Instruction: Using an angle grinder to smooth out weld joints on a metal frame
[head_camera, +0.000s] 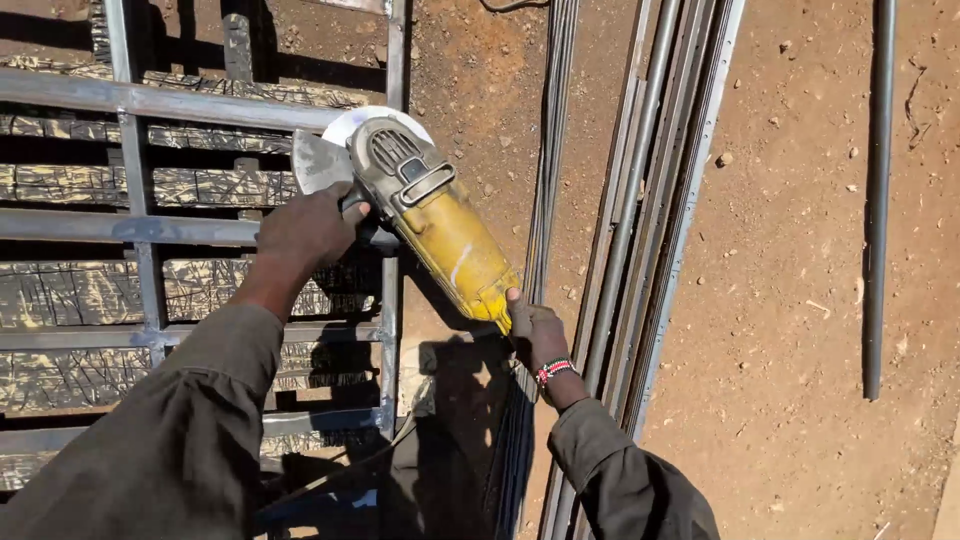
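The left hand (305, 225) is clamped on the side handle of the yellow grinder (430, 215), whose disc (345, 125) sits at the right edge of the steel frame (130, 100). The right hand (530, 325), fingers closed, grips the rear end. Risk: the disc may bind on a bar and kick back. Loose rods (640, 200) on the ground could trip.
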